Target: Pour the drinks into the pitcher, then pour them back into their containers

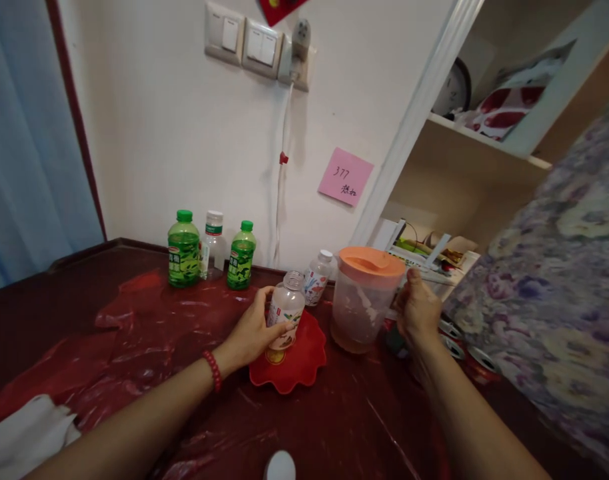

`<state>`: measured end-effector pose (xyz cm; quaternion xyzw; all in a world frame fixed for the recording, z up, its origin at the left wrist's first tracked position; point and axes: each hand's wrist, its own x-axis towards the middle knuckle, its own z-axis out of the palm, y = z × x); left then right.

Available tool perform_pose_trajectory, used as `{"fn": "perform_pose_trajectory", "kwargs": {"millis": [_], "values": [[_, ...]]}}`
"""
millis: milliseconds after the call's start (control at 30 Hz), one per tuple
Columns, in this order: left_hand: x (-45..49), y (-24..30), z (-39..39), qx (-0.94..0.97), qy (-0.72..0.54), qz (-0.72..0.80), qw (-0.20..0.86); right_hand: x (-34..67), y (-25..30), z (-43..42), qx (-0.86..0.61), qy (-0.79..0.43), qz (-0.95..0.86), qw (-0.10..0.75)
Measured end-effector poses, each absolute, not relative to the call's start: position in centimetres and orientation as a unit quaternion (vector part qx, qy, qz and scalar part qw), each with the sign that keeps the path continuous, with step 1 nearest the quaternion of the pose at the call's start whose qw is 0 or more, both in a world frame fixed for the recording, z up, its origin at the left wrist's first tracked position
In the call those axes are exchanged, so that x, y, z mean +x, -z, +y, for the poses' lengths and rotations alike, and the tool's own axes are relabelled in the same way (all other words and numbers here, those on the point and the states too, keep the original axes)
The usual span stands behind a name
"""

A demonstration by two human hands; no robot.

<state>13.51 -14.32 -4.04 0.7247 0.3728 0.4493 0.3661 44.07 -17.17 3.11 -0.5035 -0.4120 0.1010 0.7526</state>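
My left hand [252, 331] is wrapped round a small clear bottle [286, 308] with no cap, which stands upright on a red scalloped plate [297, 365]. My right hand [417, 310] is closed on the handle side of a clear plastic jug [360, 308] with an orange lid; a little brownish liquid sits in its bottom. The jug stands just right of the plate. A second small capped bottle [317, 277] stands behind the two, near the wall.
Two green tea bottles [183, 250] [241, 256] and a clear bottle [213, 244] line the wall on the dark red table [334, 427]. White cloth [24, 433] lies front left, a white cap [279, 465] at front. Flowered fabric [559, 300] and shelves [464, 173] stand right.
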Motion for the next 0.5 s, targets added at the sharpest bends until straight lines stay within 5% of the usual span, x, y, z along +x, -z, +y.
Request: {"fn": "perform_pose_trajectory", "kwargs": {"millis": [500], "values": [[13.8,3.2,-14.6,0.721,-0.439,0.386,0.372,45.6,2.0,-16.6,-0.482,-0.150,-0.346,0.791]]}}
